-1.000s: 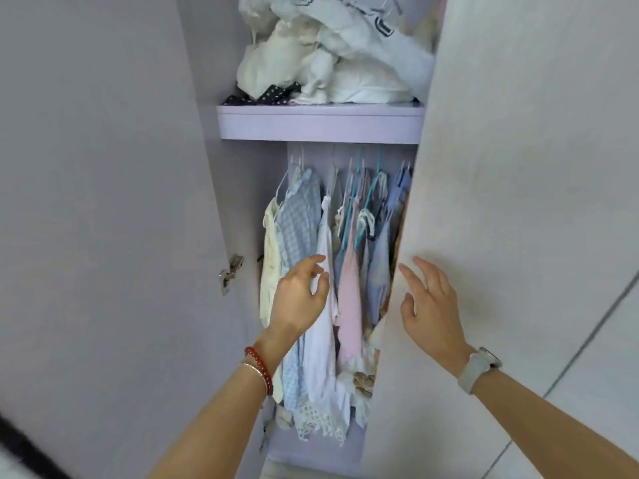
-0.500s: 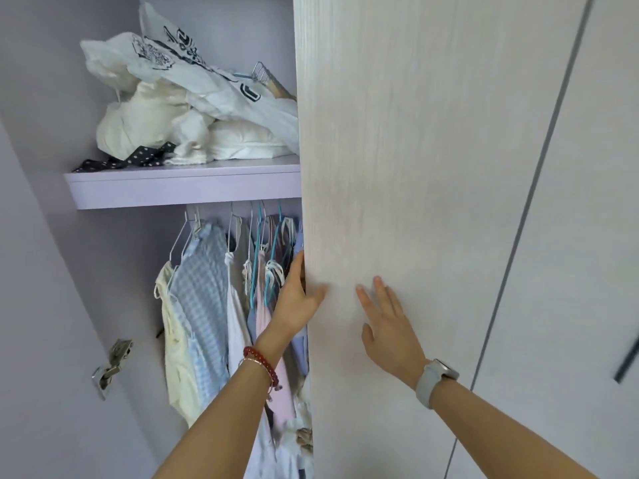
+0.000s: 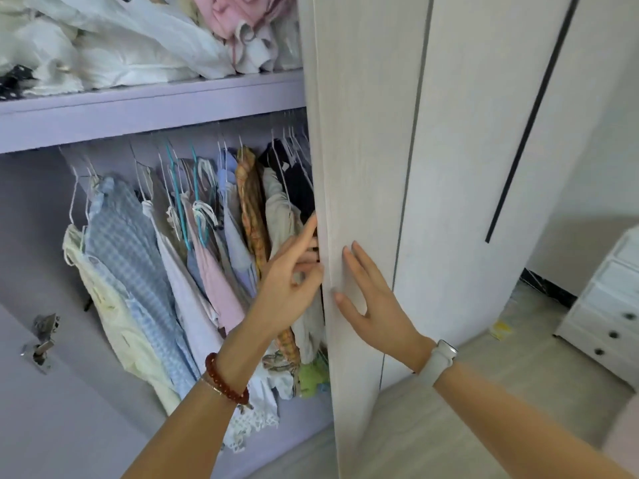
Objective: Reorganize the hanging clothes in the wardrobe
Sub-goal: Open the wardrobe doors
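Note:
Several garments hang on wire and teal hangers under a lilac shelf: a cream top, a blue checked shirt (image 3: pixel 128 250), a pink piece (image 3: pixel 216 281), a plaid orange piece (image 3: pixel 252 216), a beige one and dark ones at the right. My left hand (image 3: pixel 292 274) reaches to the edge of the pale wood wardrobe door (image 3: pixel 359 133), its fingers loosely spread at the door's inner edge in front of the clothes. My right hand (image 3: pixel 373 302) lies flat against the door's outer face, fingers straight. Neither hand holds a garment.
The lilac shelf (image 3: pixel 145 112) above carries a heap of white and pink fabrics. A metal hinge (image 3: pixel 43 340) sits on the left inner wall. A white chest of drawers (image 3: pixel 608 316) stands on the floor at the right.
The door has swung further open, uncovering the plaid, beige and dark garments. Both hands moved right with the door's edge; the view shifted closer and lower.

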Action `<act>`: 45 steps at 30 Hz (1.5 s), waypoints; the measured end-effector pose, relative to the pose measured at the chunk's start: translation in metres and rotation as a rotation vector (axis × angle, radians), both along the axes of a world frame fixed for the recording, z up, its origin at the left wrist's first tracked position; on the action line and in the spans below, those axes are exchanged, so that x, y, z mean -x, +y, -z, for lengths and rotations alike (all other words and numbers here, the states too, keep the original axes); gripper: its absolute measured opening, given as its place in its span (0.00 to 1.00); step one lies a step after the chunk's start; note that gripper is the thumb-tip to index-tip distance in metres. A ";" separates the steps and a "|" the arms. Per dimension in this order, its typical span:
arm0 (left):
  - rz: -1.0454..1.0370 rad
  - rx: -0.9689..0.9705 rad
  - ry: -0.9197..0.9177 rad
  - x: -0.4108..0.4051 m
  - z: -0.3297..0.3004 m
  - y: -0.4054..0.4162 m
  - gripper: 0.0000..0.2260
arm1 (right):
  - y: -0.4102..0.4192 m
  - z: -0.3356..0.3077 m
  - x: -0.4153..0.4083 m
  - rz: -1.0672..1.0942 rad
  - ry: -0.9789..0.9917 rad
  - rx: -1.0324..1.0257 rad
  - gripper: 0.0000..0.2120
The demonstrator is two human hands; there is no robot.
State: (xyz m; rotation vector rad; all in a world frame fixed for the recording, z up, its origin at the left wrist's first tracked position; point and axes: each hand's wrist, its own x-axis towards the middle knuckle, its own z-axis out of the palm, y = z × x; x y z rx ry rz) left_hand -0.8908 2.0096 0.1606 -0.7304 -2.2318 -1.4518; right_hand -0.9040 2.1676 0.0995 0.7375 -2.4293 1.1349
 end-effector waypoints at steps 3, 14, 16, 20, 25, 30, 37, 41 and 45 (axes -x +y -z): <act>0.100 0.077 0.065 -0.006 -0.003 0.017 0.28 | 0.021 0.002 -0.016 0.036 0.007 0.012 0.33; 0.231 0.292 0.314 0.015 -0.022 0.131 0.22 | 0.126 0.001 -0.059 0.422 0.069 0.199 0.24; 0.190 0.281 0.408 0.026 -0.026 0.162 0.23 | 0.145 0.001 -0.061 0.513 0.074 0.238 0.24; 0.138 0.381 0.466 0.053 -0.034 0.223 0.33 | 0.181 -0.001 -0.055 0.730 0.088 0.298 0.22; 0.105 0.485 0.473 0.077 -0.031 0.278 0.37 | 0.213 -0.006 -0.035 0.877 0.055 0.306 0.22; 0.015 0.498 0.513 0.087 -0.031 0.302 0.36 | 0.228 -0.005 -0.020 0.920 0.020 0.247 0.25; 0.098 0.531 0.440 0.092 -0.034 0.289 0.30 | 0.221 -0.009 -0.028 0.953 0.152 0.104 0.28; 0.004 0.464 0.366 0.084 -0.016 0.236 0.24 | 0.191 -0.016 -0.030 0.909 0.371 -0.092 0.27; -0.178 0.461 0.245 0.083 0.009 0.163 0.18 | 0.148 -0.006 -0.018 0.775 0.309 -0.113 0.22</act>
